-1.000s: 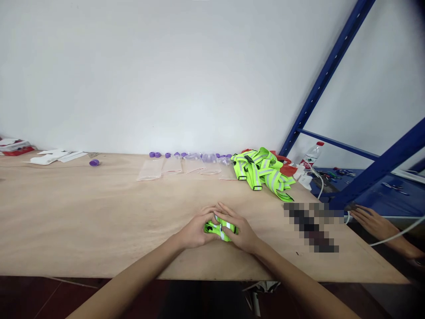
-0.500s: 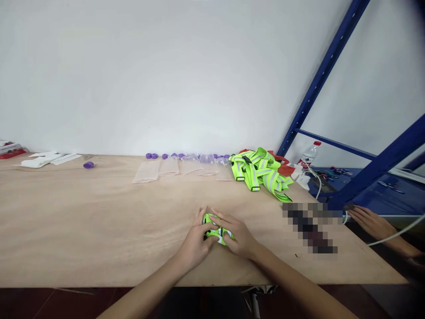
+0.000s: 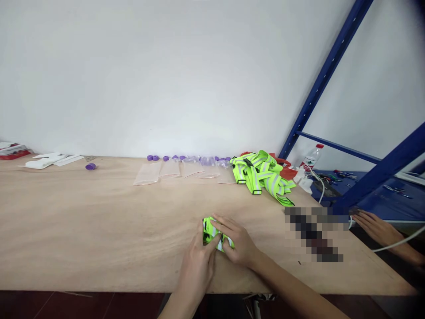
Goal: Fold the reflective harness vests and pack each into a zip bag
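Note:
A small folded bundle of neon-green reflective strap (image 3: pixel 208 226) with silver-grey stripes and black fittings lies on the wooden table near its front. My left hand (image 3: pixel 195 259) grips its left and near side, thumb and fingers closed against it. From the right, my right hand (image 3: pixel 239 241) presses over the bundle, fingers across its top and thumb on the near side. Part of the bundle is hidden under the fingers. Beyond it, at the back right, lies a loose heap of the same reflective straps (image 3: pixel 262 175).
Clear plastic bags (image 3: pixel 148 173) lie along the back, with purple rolls (image 3: pixel 152 157) behind them. White papers (image 3: pixel 46 160) are at far left. A bottle (image 3: pixel 312 157) stands beside a blue metal frame (image 3: pixel 327 84). Another person's hand (image 3: pixel 375 226) is at right, near a cable.
My left hand has drawn back toward me and turned, its fingers now at the bundle's near left side. More of the bundle's top shows. My right hand keeps its hold.

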Tool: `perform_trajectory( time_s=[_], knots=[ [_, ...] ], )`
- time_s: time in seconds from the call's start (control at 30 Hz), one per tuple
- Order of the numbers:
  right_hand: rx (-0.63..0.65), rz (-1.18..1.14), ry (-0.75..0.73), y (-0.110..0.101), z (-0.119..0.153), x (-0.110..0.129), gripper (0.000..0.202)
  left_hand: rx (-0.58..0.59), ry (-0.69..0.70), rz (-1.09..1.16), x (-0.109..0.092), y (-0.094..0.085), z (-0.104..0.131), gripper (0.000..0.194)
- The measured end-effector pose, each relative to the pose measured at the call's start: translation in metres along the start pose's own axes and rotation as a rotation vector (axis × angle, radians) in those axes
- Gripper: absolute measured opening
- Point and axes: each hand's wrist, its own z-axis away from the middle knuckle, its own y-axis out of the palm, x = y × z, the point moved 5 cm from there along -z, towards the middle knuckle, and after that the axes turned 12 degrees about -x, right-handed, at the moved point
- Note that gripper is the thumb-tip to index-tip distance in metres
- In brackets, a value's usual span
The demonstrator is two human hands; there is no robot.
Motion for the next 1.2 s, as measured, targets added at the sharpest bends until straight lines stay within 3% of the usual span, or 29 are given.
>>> perform_trajectory(
  time_s=[0.2, 0.37, 0.57, 0.73, 0.9, 1.0, 1.2],
  knots=[
    [0.059, -0.016, -0.080, -0.004, -0.002, 0.005, 0.078, -0.023, 0.111, 0.066, -0.007, -0.001, -0.002, 0.046],
    [0.171, 0.035, -0.162, -0.003, -0.003, 0.013, 0.072, 0.005, 0.084, 0.153, -0.013, -0.008, -0.011, 0.036],
    [0.066, -0.025, -0.099, -0.002, -0.008, 0.017, 0.057, 0.031, 0.030, 0.254, -0.025, -0.016, -0.012, 0.036],
    [0.068, 0.026, -0.089, 0.002, -0.007, 0.016, 0.063, 0.033, 0.037, 0.287, -0.030, -0.017, -0.013, 0.035],
    [0.107, 0.139, -0.088, 0.003, -0.006, 0.018, 0.070, 0.048, -0.040, 0.383, -0.021, -0.019, -0.013, 0.028],
    [0.116, 0.192, -0.117, 0.001, -0.008, 0.023, 0.062, 0.005, -0.154, 0.483, -0.008, -0.019, -0.011, 0.028],
    [0.102, 0.220, -0.155, -0.003, -0.011, 0.028, 0.050, -0.052, -0.179, 0.541, 0.003, -0.018, -0.008, 0.021]
  ],
)
